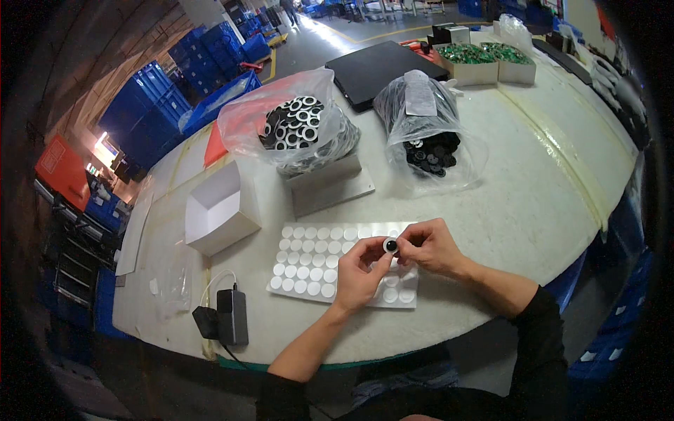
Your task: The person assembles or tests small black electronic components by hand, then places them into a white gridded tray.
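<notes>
Between the fingertips of both hands is a small round black disc with a white rim (390,245). My left hand (359,276) pinches it from the left, and my right hand (434,248) grips its right edge with thumb and finger. Both hands are above a sheet of round white stickers (303,272), which lies flat on the table and is partly hidden under them. Beyond the sheet, a clear plastic bag (239,126) holds many black-and-white rings (298,125). To its right lies another clear bag (467,165) with loose black round parts (432,153) at its mouth.
An open white box (242,223) stands left of the sheet, with a black power adapter (233,319) and cable nearer me. A flat black case (379,67) lies at the back. Farther right are white boxes of green parts (467,55). Blue crates (140,116) stand beyond the table.
</notes>
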Demonstrator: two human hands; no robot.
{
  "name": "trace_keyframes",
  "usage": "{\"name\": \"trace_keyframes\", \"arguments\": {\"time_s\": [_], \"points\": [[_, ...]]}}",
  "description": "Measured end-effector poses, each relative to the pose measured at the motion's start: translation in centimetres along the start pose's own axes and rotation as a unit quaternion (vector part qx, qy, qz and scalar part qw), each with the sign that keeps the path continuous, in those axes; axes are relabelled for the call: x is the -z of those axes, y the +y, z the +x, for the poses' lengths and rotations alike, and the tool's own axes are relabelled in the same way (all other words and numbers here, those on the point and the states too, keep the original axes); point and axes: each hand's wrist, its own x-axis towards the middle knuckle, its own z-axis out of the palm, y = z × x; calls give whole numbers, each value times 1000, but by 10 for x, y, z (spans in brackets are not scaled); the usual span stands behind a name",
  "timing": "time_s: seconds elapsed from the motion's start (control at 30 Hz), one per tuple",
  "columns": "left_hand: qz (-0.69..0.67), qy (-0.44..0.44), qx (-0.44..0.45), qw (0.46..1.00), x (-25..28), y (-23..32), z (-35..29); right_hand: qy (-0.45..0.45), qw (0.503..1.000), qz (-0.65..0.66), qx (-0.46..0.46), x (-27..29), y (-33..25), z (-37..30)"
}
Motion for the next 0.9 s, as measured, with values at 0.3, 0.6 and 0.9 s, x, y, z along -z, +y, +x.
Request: {"name": "trace_keyframes", "arguments": {"time_s": [0.3,0.6,0.9], "points": [[240,-40,-120,963,3,14,6,-128,930,-271,213,19,7,8],[71,-84,89,990,3,5,-2,91,911,-347,204,38,14,29],[-127,4,92,988,20,6,1,283,823,-481,106,104,23,69]]}}
